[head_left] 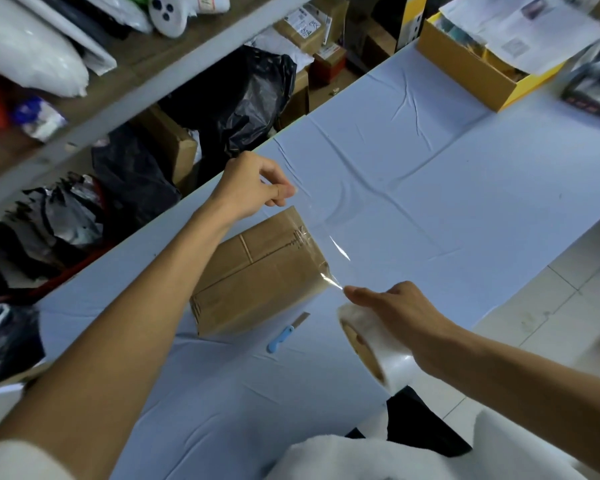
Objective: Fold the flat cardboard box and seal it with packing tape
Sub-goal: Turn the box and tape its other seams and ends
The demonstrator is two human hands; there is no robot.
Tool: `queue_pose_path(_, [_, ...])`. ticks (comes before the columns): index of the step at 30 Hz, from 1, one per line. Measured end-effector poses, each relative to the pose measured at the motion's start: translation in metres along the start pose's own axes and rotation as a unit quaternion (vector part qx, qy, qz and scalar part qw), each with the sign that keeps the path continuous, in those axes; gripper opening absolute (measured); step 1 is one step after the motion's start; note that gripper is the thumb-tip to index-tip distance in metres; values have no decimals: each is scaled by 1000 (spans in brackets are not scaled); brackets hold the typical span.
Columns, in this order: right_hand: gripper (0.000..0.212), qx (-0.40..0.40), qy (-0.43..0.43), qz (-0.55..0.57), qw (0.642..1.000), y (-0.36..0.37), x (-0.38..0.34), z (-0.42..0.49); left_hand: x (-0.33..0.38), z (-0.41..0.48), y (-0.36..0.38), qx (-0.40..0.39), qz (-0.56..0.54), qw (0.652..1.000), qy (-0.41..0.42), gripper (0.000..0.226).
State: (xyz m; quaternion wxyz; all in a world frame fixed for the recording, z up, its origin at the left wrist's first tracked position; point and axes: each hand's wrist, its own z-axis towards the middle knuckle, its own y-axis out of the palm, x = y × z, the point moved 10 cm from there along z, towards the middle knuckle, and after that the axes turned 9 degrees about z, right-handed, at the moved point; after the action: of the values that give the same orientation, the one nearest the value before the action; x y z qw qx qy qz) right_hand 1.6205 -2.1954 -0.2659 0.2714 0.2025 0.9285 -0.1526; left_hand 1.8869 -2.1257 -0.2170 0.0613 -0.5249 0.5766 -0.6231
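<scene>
- The cardboard box lies folded up on the blue-clothed table, at centre left of the frame. Its far left corner is near the table's left edge, which runs diagonally from lower left to upper right.
- The left hand, above the box's upper corner, pinches the free end of the tape strip between thumb and forefinger.
- The clear strip runs taut down along the box's right-hand edge (it shows mostly as glints) and is already stuck to that end of the box.
- The right hand, just right of the box's lower corner, grasps the tape roll, with its forefinger stretched out to where the strip leaves the roll.
- A blue cutter lies on the cloth just below the box, apart from it.
- A wide stretch of creased cloth lies between the box and an open carton at upper right.
- At right the table's edge gives onto tiled floor. Past the left edge are black bags and a shelf.
</scene>
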Motion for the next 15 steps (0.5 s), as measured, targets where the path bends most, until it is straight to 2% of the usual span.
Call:
queue_pose_path(9, [49, 20, -6, 1, 1000, 3, -3, 3, -9, 5, 5, -10, -8, 1000, 10, 13])
queue_pose_path(15, [50, 30, -15, -5, 999, 7, -8, 10, -16, 8, 4, -2, 0, 1000, -7, 27])
